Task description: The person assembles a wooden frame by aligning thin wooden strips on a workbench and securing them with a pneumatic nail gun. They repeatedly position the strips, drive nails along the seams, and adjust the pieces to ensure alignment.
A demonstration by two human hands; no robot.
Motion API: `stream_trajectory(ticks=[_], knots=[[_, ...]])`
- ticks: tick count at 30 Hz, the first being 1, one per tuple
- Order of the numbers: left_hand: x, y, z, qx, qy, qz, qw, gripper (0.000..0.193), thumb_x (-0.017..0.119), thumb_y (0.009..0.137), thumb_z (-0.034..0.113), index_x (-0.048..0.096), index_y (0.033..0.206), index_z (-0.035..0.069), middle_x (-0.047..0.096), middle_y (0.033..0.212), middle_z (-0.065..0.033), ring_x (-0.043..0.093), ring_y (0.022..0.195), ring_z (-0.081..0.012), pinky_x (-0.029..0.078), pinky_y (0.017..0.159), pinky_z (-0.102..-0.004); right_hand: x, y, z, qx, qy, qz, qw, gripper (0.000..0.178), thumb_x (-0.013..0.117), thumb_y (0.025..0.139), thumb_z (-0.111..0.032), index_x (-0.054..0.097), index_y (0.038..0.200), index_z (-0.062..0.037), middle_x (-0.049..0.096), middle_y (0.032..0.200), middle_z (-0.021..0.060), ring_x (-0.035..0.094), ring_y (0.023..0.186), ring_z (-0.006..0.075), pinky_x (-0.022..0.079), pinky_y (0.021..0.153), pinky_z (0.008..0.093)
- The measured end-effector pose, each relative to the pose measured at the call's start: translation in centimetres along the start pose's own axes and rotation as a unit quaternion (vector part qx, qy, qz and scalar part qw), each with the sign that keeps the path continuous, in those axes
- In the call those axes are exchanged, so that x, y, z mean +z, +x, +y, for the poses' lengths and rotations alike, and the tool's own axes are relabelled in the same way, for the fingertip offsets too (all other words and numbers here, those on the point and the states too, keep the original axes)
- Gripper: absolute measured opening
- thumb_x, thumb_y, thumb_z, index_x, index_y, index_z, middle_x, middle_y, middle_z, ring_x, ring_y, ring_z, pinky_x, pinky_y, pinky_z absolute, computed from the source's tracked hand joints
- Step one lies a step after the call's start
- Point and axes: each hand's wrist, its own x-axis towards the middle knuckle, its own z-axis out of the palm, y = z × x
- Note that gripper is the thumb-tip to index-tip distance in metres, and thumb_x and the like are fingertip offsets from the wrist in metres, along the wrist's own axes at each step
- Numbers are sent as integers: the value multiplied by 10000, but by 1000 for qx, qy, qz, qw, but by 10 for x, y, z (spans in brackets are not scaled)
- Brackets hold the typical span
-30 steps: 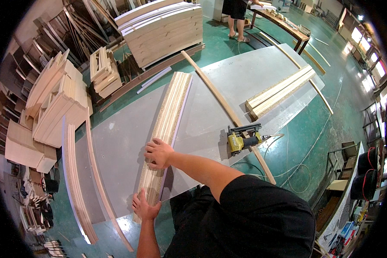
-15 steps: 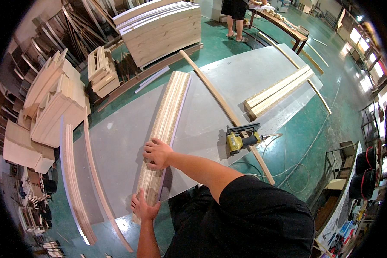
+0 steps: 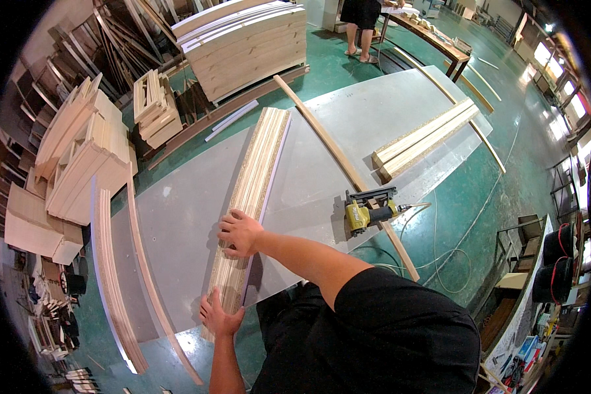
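A long bundle of pale wooden strips [image 3: 259, 164], laid side by side with a lilac strip along its right edge, lies slantwise across the grey tabletop. My left hand [image 3: 221, 316] grips its near end, fingers over the left side and thumb toward the right. Farther up, my right hand [image 3: 241, 234] reaches across and curls its fingers over the bundle's left edge. To the right of both hands, a yellow-green and black air nailer [image 3: 368, 211] rests on the table's near edge, its hose attached.
A long wooden batten [image 3: 322, 134] crosses the table beneath the nailer. Two thick wooden pieces [image 3: 427, 141] lie at the right. Curved strips [image 3: 111, 262] and a thin batten [image 3: 144, 262] overhang the left end. Panel stacks [image 3: 246, 52] stand behind; a person [image 3: 361, 29] is at a far bench.
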Motion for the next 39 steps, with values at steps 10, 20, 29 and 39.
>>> stream_trajectory(ticks=[10,20,29,39], knots=[[1,1,0,7,0,1,1000,1067,905,605,427,464,1555,220,402,1513,-200,380,1409,-420,289,1150,-560,4,-1,1,-2,3,25,1000,525,608,921,-550,689,1239,-140,610,1295,107,476,1376,276,283,1226,527],[6,0,-4,13,-2,16,1000,1060,907,600,427,476,1546,221,410,1496,-195,391,1390,-418,296,1142,-560,1,0,1,1,16,-4,1000,537,595,919,-546,692,1259,-142,602,1335,107,457,1399,279,262,1241,535],[5,0,-3,13,-4,15,1000,1064,908,607,425,466,1553,219,406,1485,-200,387,1390,-419,292,1150,-561,3,1,2,0,13,4,1000,547,598,916,-559,692,1264,-149,599,1345,104,458,1396,282,263,1239,534],[1,1,-1,4,-4,2,1000,1060,899,613,429,461,1556,216,400,1494,-203,380,1397,-420,288,1154,-561,8,0,3,-10,20,46,999,521,620,889,-547,704,1205,-141,611,1285,100,488,1348,278,293,1211,537]])
